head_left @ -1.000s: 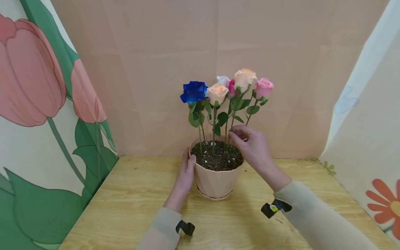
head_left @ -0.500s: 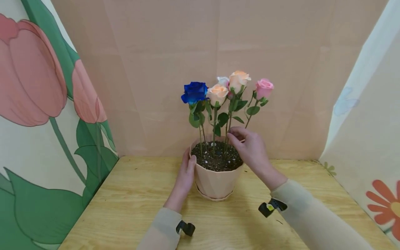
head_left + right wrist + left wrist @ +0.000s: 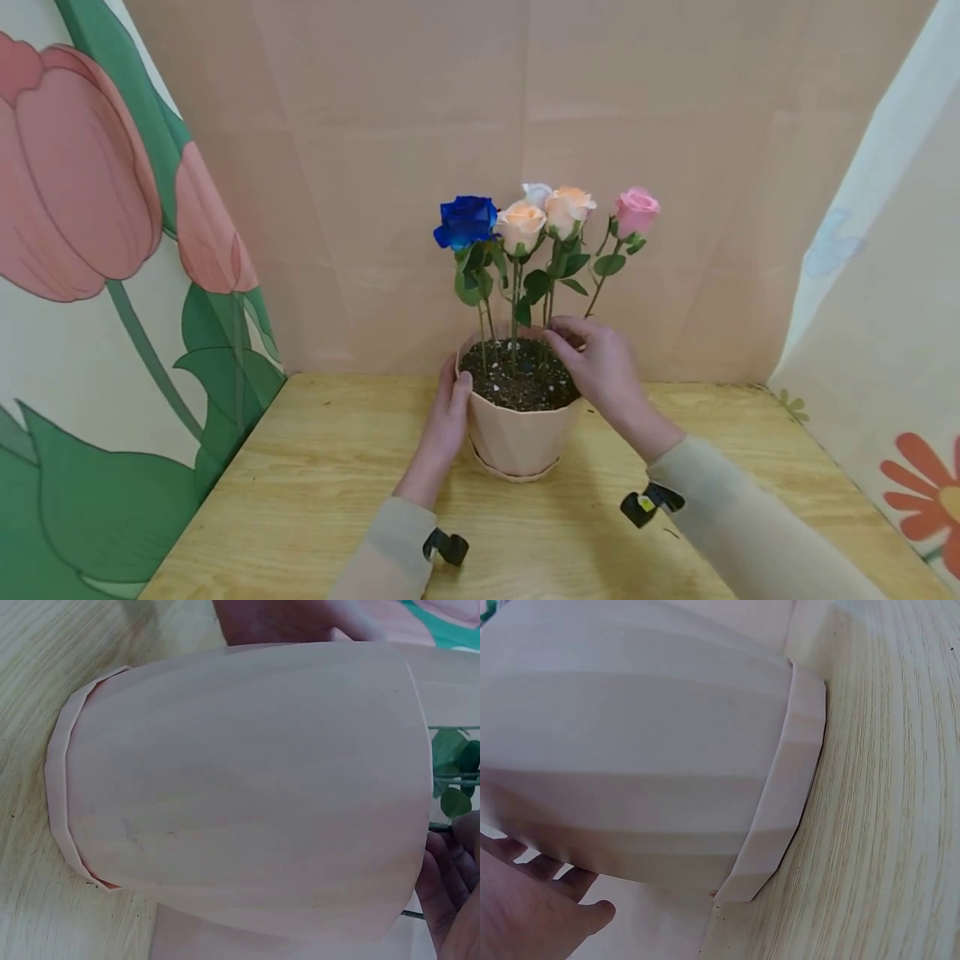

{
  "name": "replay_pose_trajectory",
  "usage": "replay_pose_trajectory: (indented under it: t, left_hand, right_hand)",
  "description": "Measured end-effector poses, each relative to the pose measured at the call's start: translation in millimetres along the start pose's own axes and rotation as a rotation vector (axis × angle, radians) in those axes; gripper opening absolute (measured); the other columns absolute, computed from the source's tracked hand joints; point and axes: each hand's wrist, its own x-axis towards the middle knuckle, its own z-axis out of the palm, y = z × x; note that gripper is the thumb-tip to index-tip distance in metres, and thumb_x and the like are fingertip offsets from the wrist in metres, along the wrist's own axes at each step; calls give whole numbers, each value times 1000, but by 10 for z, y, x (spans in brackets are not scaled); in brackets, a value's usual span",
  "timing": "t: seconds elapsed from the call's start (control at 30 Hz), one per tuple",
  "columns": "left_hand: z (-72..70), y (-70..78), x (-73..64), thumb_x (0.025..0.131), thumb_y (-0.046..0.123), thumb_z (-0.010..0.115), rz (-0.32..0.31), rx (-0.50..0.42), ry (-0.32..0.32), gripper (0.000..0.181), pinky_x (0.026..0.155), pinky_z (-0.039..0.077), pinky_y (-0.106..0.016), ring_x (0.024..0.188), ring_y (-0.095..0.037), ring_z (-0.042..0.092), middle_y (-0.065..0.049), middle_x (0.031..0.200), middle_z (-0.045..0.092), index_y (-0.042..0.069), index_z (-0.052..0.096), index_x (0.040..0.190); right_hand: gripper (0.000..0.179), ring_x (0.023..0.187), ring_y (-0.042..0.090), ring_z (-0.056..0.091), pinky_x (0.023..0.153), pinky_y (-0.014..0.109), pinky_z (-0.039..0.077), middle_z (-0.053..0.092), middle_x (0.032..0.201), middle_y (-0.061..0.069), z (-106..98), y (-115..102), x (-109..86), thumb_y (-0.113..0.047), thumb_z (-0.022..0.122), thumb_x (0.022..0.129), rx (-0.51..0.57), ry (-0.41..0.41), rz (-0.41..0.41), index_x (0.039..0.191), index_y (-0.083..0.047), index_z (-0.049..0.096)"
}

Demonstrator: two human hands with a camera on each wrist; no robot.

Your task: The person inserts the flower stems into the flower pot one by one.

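A pale pink flower pot [image 3: 517, 437] on a matching saucer [image 3: 522, 477] holds dark soil [image 3: 517, 392] and several upright roses. My left hand [image 3: 444, 421] grips the pot's left side, thumb at the rim. My right hand [image 3: 606, 367] pinches the stem of a peach rose [image 3: 568, 213] low down, above the right part of the soil; its lower end is hidden. Close by stand another peach rose [image 3: 521, 227], a blue rose [image 3: 467, 222], a white rose [image 3: 536, 194] and a pink rose [image 3: 637, 212]. In the right wrist view, my fingertips [image 3: 442, 859] close on a stem beside the rim.
The pot stands on a light wooden table [image 3: 322, 483] with small dark bits on it. A plain pinkish backdrop [image 3: 375, 167] rises behind. Flower-printed panels flank both sides, a tulip print [image 3: 82, 175] on the left and a red flower [image 3: 926, 487] on the right.
The peach rose in my right hand has moved left and down, its bloom now beside the other peach one. My right hand has lowered slightly toward the soil. My left hand stays put.
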Motion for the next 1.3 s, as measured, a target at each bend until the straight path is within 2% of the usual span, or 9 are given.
replay_pose_trajectory:
  t: [0.2,0.5,0.87,1.17,1.3]
  left_hand:
    - [10,-15,6,121,35,38,1,5,10,62,133,20,-61,164,-40,26,-21,178,28,8,26,175]
    - [39,-64,9,121,40,38,-10,16,9,64,132,19,-64,164,-42,25,-21,179,27,9,26,175]
    - [27,-40,2,120,41,38,-6,-14,11,65,133,19,-61,164,-40,24,-21,178,28,7,26,175]
    - [-23,-51,45,119,41,40,-29,-22,-1,67,133,20,-59,164,-41,24,-22,178,27,6,25,175]
    - [-88,10,63,119,44,43,-46,9,-20,70,133,21,-58,164,-39,25,-20,179,27,8,25,176]
  right_hand:
    - [23,77,20,70,69,42,59,82,104,10,23,10,-7,-19,75,109,-13,-2,-6,125,-5,83]
    - [21,91,25,76,79,50,65,82,107,10,13,48,-52,-19,75,108,4,-1,26,122,-6,84]
    - [23,95,24,77,77,46,64,83,110,7,16,39,-119,-24,78,107,29,3,82,123,-9,84]
    - [31,96,24,77,76,45,63,83,111,7,-19,45,-165,-30,79,106,20,-1,90,127,-8,83]
    - [34,100,26,78,81,50,65,82,114,6,-76,81,-209,-33,77,107,-10,-10,72,131,-9,81]
